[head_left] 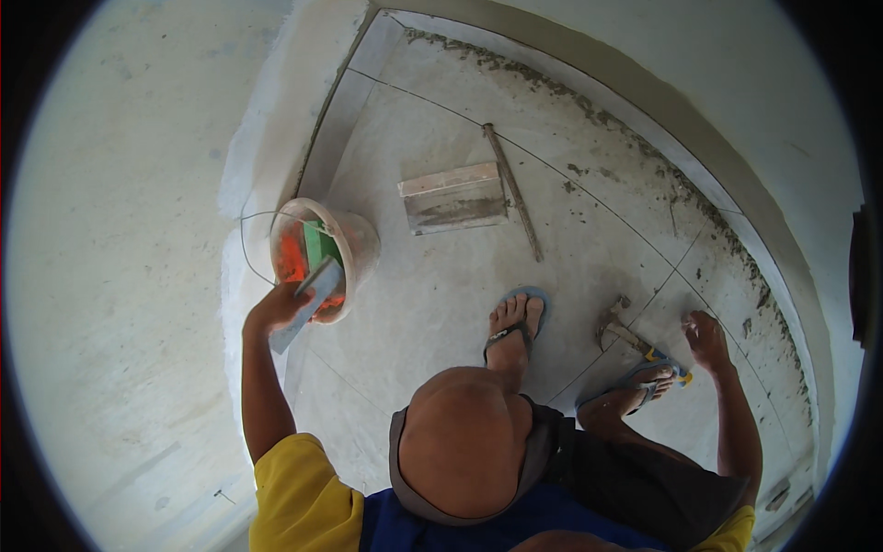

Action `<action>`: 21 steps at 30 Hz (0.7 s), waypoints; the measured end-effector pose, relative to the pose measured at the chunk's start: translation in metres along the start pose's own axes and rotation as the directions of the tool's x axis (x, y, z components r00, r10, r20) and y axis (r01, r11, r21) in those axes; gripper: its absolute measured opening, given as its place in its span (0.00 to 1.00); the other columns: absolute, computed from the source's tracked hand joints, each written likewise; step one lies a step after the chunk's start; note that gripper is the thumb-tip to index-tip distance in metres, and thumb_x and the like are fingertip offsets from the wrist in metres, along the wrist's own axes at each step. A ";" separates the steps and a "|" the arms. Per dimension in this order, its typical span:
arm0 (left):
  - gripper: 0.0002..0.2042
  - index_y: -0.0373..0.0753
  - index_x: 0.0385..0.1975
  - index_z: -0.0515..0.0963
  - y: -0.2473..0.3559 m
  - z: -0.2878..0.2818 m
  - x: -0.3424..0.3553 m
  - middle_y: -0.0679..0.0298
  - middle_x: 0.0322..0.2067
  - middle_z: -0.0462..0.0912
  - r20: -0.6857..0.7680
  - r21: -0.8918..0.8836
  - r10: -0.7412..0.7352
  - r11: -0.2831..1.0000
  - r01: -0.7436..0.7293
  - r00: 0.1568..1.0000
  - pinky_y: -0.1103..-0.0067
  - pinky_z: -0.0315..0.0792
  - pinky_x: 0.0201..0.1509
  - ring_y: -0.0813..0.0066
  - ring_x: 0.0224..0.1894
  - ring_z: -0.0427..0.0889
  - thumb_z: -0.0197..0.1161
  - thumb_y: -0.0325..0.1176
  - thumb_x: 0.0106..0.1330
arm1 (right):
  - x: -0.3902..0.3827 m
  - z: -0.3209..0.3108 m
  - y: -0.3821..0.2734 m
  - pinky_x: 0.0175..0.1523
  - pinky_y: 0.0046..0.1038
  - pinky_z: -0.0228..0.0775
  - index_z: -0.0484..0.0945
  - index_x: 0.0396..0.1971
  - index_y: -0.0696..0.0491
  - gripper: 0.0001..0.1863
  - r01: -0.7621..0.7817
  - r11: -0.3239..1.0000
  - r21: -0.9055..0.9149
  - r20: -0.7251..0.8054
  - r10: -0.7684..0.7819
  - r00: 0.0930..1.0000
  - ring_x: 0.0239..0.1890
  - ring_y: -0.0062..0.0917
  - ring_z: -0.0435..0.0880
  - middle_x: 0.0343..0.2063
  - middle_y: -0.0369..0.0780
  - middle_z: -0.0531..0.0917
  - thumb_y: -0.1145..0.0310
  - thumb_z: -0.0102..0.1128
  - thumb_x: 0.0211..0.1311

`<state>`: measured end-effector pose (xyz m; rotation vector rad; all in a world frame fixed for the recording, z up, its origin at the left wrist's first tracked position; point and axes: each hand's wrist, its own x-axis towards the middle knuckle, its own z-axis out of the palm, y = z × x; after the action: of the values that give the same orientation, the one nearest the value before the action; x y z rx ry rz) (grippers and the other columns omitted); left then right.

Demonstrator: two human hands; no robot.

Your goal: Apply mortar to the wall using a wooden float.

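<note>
Two hands showed: at nine o'clock, our left hand point(275, 311) gripped a flat grey tool point(311, 299) at the mouth of a bucket point(364, 241); between three and four, our right hand point(707, 342) curled near a hammer point(629, 337), its contents unclear. A broad blade point(455, 215) lay at twelve.

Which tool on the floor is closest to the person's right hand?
The hammer, partly blue and yellow; the wide blade and long rod lie farther away.
</note>
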<state>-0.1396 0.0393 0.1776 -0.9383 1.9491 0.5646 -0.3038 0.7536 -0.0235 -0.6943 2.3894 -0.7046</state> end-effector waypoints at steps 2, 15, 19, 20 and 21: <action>0.23 0.33 0.43 0.75 -0.013 -0.009 -0.018 0.60 0.32 0.81 0.042 -0.445 0.026 0.895 -0.005 0.999 0.72 0.74 0.45 0.69 0.34 0.81 0.47 0.51 0.71 | 0.007 0.001 0.000 0.34 0.41 0.70 0.70 0.32 0.57 0.08 0.040 0.999 0.001 -0.013 -0.040 0.999 0.31 0.44 0.79 0.27 0.47 0.77 0.76 0.59 0.53; 0.26 0.30 0.55 0.67 0.082 0.002 -0.001 0.53 0.49 0.77 -0.265 -0.920 0.433 0.153 -0.360 0.862 0.69 0.73 0.53 0.63 0.47 0.79 0.50 0.48 0.69 | 0.033 -0.006 -0.031 0.34 0.40 0.71 0.70 0.37 0.57 0.12 0.202 0.977 -0.070 -0.126 -0.209 0.970 0.30 0.44 0.79 0.28 0.46 0.77 0.77 0.61 0.53; 0.26 0.31 0.55 0.67 0.141 0.026 0.027 0.55 0.50 0.76 -0.251 -0.940 0.562 0.052 -0.337 0.788 0.69 0.72 0.54 0.65 0.48 0.78 0.49 0.49 0.69 | 0.062 -0.028 -0.087 0.33 0.41 0.69 0.69 0.30 0.56 0.09 0.046 0.998 -0.047 -0.015 -0.047 0.999 0.30 0.45 0.78 0.24 0.46 0.76 0.76 0.61 0.52; 0.26 0.31 0.55 0.67 0.155 0.035 0.038 0.55 0.50 0.76 -0.247 -0.943 0.578 0.042 -0.330 0.778 0.69 0.72 0.54 0.65 0.48 0.78 0.49 0.49 0.69 | 0.067 -0.032 -0.096 0.33 0.41 0.69 0.68 0.28 0.56 0.09 0.045 0.997 -0.060 0.009 -0.045 0.999 0.30 0.45 0.78 0.23 0.46 0.76 0.76 0.60 0.52; 0.27 0.31 0.55 0.66 0.170 0.045 0.048 0.53 0.49 0.76 -0.265 -0.947 0.586 -0.007 -0.322 0.766 0.67 0.73 0.53 0.63 0.48 0.78 0.51 0.50 0.69 | 0.072 -0.036 -0.103 0.33 0.41 0.69 0.68 0.28 0.56 0.09 0.032 0.997 -0.077 0.004 -0.032 0.999 0.30 0.45 0.78 0.23 0.46 0.76 0.76 0.60 0.52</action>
<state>-0.2664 0.1552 0.1177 -0.7795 1.4408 2.5025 -0.3454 0.6469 0.0389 -0.7659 2.4187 -0.6276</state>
